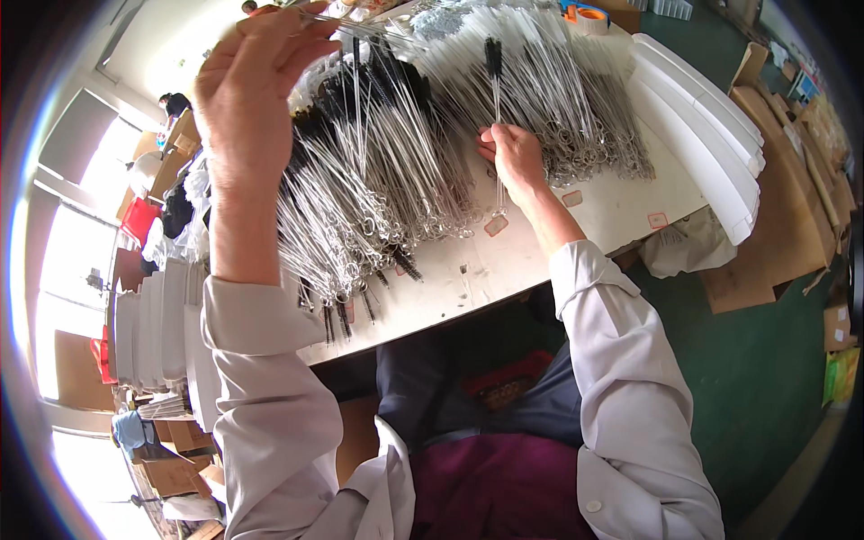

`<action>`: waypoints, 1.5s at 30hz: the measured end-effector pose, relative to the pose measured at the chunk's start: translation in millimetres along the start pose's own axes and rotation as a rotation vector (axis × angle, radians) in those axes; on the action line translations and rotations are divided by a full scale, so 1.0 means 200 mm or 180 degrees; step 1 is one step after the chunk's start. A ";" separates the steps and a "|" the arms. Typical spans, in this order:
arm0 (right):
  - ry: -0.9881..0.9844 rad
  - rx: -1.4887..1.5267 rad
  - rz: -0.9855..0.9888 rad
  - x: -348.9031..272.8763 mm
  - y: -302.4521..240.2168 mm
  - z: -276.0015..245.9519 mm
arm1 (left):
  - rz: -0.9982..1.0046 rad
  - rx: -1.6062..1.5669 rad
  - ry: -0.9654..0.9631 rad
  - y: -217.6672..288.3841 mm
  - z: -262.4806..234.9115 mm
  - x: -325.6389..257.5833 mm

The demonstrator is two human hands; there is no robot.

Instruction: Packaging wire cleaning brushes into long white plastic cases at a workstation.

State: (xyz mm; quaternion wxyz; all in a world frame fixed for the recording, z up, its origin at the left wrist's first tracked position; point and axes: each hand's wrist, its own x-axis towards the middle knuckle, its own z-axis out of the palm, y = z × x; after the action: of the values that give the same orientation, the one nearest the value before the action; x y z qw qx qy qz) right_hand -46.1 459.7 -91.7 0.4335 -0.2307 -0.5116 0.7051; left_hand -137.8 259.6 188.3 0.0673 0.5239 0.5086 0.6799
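My right hand (517, 160) pinches the wire handle of a thin bottle brush (494, 59). The brush stands upright in view, its black bristles at the top and a wire loop below my fingers. Raised at the upper left, my left hand (256, 85) has its fingers closed near some thin, pale strands, and what it grips is too fine to make out. Beneath and between my hands lies a big heap of black-bristled wire brushes (396, 153), loops toward me. Farther right, another pile of wire-handled brushes (576, 108) has pale upper ends.
The white table (432, 301) ends just before my lap. Long white curved trays (697, 135) stand along its right side, near an orange tape roll (591, 20). A cloth bag (688, 245) hangs by the right edge; flattened cardboard (774, 198) lies beyond. Cartons (184, 463) are stacked at left.
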 end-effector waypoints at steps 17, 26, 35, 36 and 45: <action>-0.0433 0.0508 0.0478 -0.12 -0.25 -0.06 | -0.0345 -0.1882 -0.0490 0.34 -0.55 -0.18; -0.2055 -0.0533 0.0033 -0.39 -0.69 -0.20 | -0.1145 -0.1430 -0.0901 0.26 -0.37 -0.38; -0.2671 0.0232 0.1148 -0.84 -0.60 -0.02 | -0.1802 -0.0973 -0.0577 0.08 -0.13 -0.59; -0.2568 0.0215 0.1258 -0.88 -0.59 -0.02 | -0.1855 -0.0787 -0.0519 0.07 -0.13 -0.62; -0.2509 -0.0137 0.1612 -1.10 -0.48 -0.13 | -0.1951 0.0073 -0.0321 -0.11 -0.17 -0.91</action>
State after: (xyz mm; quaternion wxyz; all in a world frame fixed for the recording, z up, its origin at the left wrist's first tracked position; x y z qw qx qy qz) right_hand 124.2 296.1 -38.6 0.0155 -0.0718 -0.5793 0.8118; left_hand -93.5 135.9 55.7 0.2884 0.3799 0.6466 0.5953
